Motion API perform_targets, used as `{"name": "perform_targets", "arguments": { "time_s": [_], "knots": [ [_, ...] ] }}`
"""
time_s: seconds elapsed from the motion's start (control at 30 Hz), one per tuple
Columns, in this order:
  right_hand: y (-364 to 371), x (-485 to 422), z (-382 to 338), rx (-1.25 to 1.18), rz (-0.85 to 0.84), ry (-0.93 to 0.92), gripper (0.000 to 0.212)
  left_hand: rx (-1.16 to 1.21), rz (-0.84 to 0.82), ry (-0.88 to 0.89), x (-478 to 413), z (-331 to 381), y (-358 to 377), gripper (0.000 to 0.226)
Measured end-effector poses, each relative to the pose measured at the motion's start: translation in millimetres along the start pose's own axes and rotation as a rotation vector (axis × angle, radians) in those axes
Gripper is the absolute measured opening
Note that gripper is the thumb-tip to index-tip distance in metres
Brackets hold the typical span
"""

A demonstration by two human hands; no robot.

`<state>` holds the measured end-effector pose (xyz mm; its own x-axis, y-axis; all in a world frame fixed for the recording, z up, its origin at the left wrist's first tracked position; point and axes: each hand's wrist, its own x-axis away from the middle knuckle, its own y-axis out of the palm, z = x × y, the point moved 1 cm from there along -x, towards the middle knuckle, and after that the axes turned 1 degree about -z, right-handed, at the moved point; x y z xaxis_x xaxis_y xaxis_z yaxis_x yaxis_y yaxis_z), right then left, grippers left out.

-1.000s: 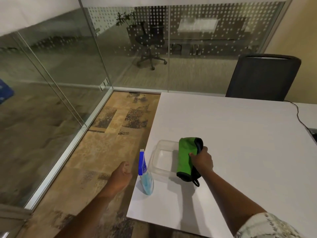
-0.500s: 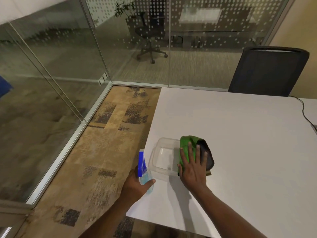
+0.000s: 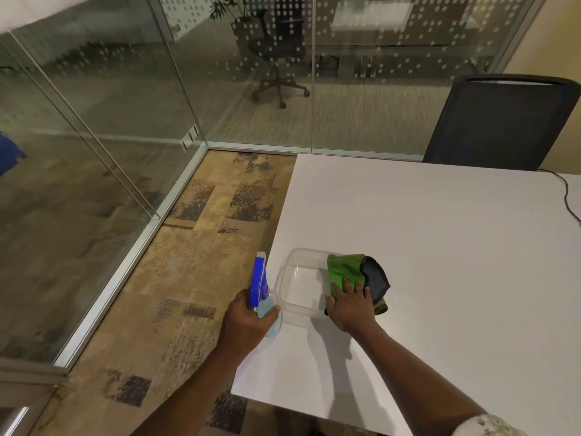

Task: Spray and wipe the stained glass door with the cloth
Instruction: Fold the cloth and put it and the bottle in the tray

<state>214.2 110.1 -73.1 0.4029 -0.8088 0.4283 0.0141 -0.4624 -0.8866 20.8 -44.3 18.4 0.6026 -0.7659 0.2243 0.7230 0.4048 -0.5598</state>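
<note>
1. L. hand (image 3: pixel 243 319): fingers are curled round the spray bottle (image 3: pixel 262 287), with the thumb wrapped across its pale-blue body. Bottle is held upright, blue trigger head on top, at the table's left edge.
2. R. hand (image 3: pixel 350 305): fingers (image 3: pixel 347 286) are straight and spread, laid flat on the green cloth (image 3: pixel 344 267). Nothing is gripped.
3. Cloth: bunched, green w/ a dark underside. It lies on the white table (image 3: pixel 424 262), its left part draped over the right rim of a clear plastic container (image 3: pixel 298 278).
4. Container: set just right of the bottle, near the table's front-left corner.
5. Glass partition (image 3: pixel 94 121): seen left of and beyond the table. Which panel is the door cannot be told.
6. Open room: a strip of patterned carpet (image 3: pixel 188 278) is left between the table's left edge and the glass. A black chair (image 3: pixel 503 121) is placed at the far side.
</note>
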Motion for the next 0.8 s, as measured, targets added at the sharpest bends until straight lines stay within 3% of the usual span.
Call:
{"name": "perform_targets", "arguments": {
  "time_s": [0.13, 0.37, 0.63, 0.7, 0.8],
  "knots": [
    [-3.5, -8.0, -0.1, -0.060, -0.117, 0.030, 0.059, 0.013, 0.033, 0.119, -6.3, 37.9, -15.0, 0.043],
    [-6.1, -16.3, -1.2, -0.163, -0.216, 0.045, 0.057, -0.004, -0.006, 0.115, -21.5, 91.9, -14.9, 0.044],
    [-4.3, -19.0, 0.6, -0.142, -0.278, -0.003, 0.042, -0.016, -0.082, 0.118, -54.2, 81.9, 45.7, 0.035],
    [-3.3, -19.5, 1.1, -0.129, -0.266, -0.004, 0.043, -0.029, -0.120, 0.073, -61.4, 70.6, 58.7, 0.039],
    [-2.2, -17.9, 2.5, -0.195, -0.119, 0.040, 0.045, -0.086, -0.182, 0.050, -67.7, 53.6, 72.9, 0.043]
  ]
}}
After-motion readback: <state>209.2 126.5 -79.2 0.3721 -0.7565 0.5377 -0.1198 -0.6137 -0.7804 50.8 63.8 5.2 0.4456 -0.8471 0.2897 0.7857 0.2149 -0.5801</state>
